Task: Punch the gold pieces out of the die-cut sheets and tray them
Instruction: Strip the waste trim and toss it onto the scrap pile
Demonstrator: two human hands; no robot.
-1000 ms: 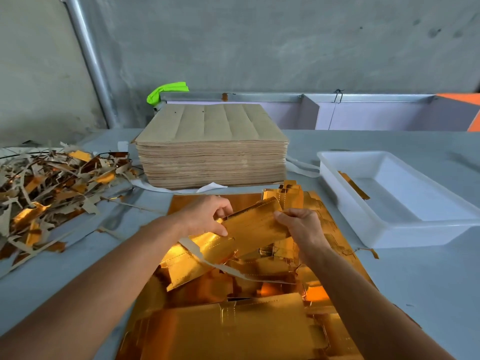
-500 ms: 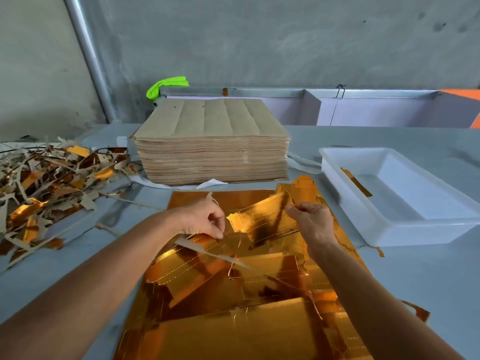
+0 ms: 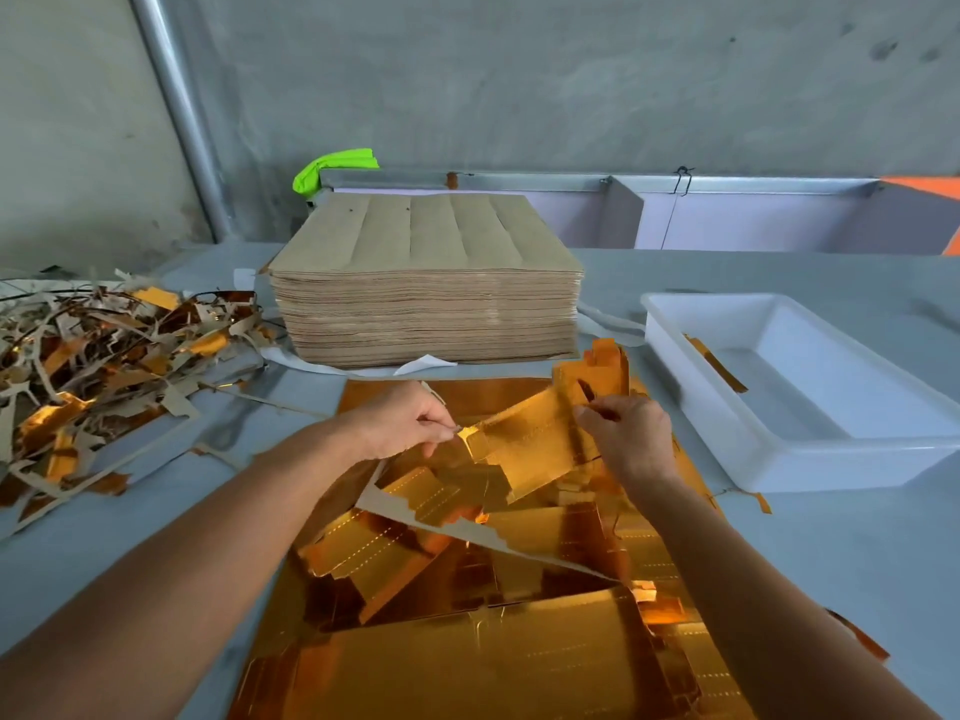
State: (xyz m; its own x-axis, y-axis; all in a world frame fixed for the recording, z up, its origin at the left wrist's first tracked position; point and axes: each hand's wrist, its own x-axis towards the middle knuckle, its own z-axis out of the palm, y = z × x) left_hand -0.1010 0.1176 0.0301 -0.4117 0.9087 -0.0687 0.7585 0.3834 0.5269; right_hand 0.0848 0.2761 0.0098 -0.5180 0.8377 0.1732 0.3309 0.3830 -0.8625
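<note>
A gold die-cut piece [image 3: 535,444] is held up above the gold sheets [image 3: 467,662] that cover the table in front of me. My right hand [image 3: 626,433] pinches its upper right edge. My left hand [image 3: 405,420] pinches a thin scrap strip at the piece's left end. A long jagged waste strip [image 3: 467,532], grey side up, lies across the loose gold pieces below. The white tray [image 3: 691,387] stands to the right, with one gold strip [image 3: 714,362] leaning on its inner wall.
A tall stack of brown die-cut sheets [image 3: 426,283], back side up, stands at the middle rear. A heap of torn waste strips [image 3: 98,366] fills the left of the table. A green cloth [image 3: 332,166] and a metal rail lie by the wall.
Both hands have drawn apart a little. The gold piece now tilts up to the right, and the left hand has pulled a scrap strip away from its left end.
</note>
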